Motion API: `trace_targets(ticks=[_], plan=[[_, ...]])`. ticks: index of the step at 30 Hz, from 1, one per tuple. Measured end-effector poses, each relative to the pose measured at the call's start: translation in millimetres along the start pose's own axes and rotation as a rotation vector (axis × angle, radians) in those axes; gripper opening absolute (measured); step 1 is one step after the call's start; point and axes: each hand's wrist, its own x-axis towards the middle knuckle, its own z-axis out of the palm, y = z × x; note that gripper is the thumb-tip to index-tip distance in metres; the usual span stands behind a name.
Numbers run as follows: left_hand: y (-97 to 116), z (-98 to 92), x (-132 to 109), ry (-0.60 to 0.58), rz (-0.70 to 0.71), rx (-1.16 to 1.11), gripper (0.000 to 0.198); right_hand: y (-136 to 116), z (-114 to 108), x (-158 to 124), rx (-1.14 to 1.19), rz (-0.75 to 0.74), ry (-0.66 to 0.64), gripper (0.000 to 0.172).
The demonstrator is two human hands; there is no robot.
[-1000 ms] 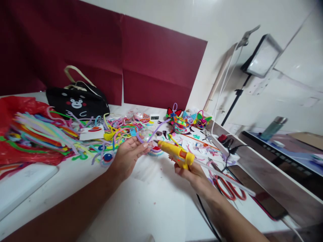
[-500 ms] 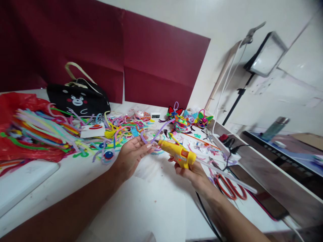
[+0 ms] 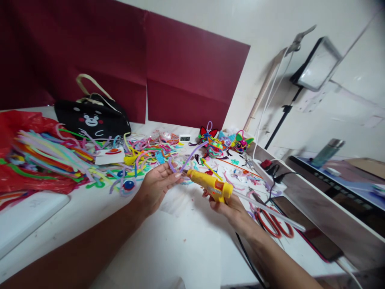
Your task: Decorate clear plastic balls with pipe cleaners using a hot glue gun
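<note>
Between the fingers and thumb of my left hand [image 3: 159,182] is a purple pipe cleaner [image 3: 193,152], bent at its near end, with its long end pointing up to the right. My right hand [image 3: 227,206] is wrapped round the grip of a yellow hot glue gun [image 3: 209,184]. The gun's dark nozzle points left, right at the bend of the pipe cleaner by my left fingertips; whether they touch I cannot tell. A long clear glue stick [image 3: 270,210] juts out of the gun's back.
Loose pipe cleaners spill from a red plastic bag [image 3: 45,116] at left, before a black bear-faced bag [image 3: 93,120]. Several colourful animal-like ornaments [image 3: 215,147] stand at the back. Red-handled scissors [image 3: 269,222] and a phone [image 3: 309,228] lie at right. The gun's black cord [image 3: 246,257] hangs below my right wrist.
The glue gun has shifted very slightly left and down, its nozzle staying at the pipe cleaner. My left hand keeps its hold almost unmoved.
</note>
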Motion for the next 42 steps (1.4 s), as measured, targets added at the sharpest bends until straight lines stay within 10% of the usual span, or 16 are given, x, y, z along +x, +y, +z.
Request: trace_targets(ticks=[42], plan=[[-2,-2.0,0,0.013,-0.053,-0.001,0.027,-10,-3,-9,-0.303,-0.242,-0.002,0.017]])
